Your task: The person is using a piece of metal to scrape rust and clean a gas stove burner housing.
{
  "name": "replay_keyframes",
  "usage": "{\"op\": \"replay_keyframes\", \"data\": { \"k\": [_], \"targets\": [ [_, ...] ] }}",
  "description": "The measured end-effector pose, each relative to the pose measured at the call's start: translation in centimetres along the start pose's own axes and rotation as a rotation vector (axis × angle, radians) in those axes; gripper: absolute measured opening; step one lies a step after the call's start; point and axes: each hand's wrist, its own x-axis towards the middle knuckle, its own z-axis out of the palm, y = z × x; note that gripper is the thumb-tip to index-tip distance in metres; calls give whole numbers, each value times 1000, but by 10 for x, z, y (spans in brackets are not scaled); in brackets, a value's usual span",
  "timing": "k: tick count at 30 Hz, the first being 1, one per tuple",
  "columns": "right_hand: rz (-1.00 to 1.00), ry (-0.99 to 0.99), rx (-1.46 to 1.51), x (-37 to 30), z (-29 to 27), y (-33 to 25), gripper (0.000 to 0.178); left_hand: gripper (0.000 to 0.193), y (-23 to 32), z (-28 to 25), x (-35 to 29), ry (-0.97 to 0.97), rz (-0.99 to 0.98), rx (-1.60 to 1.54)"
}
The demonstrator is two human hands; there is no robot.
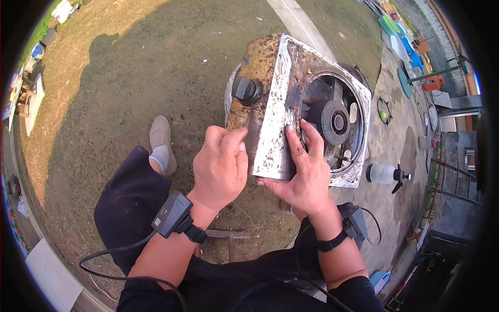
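The stove (296,99), a grimy 1-burner unit, sits tilted in front of the person, above the dirt ground (171,73), its brown-stained side panel (262,60) and black knob (245,90) facing left. The right hand (309,179) rests on its near corner: 2 fingers (295,143) spread over the top plate beside the burner opening, thumb at the lower edge. That looks a sound brace; keeping the palm low should stop the body rocking. The left hand (218,169) is curled at the panel's near end, thumb and index drawn together; I cannot tell whether they pinch anything. Short, light strokes along the panel, away from the knob, would likely suit best. The bent white rim (271,122) may be sharp, so bare skin should not slide along it.
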Motion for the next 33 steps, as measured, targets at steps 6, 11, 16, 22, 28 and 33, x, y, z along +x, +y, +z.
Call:
{"op": "replay_keyframes", "data": {
  "k": [6, 11, 16, 22, 28, 33],
  "targets": [
    [16, -9, -1, 1, -1, 0, 115, 34, 14, -2, 4, -5, 57, -66],
    [31, -14, 9, 0, 2, 2, 115, 33, 19, -2, 3, 9, 49, -88],
    [7, -1, 10, 1, 1, 0, 114, 31, 16, -3, 2, 17, 0, -36],
    [16, -7, -20, 1, 3, 1, 112, 33, 7, 4, 1, 16, -23, -9],
    [14, -3, -12, 4, 4, 0, 112, 31, -1, 6, 5, 30, -93, 6],
    [19, -9, -13, 4, 2, 0, 113, 30, 6, 6, 8, 33, -11, -61]
  ]
}}
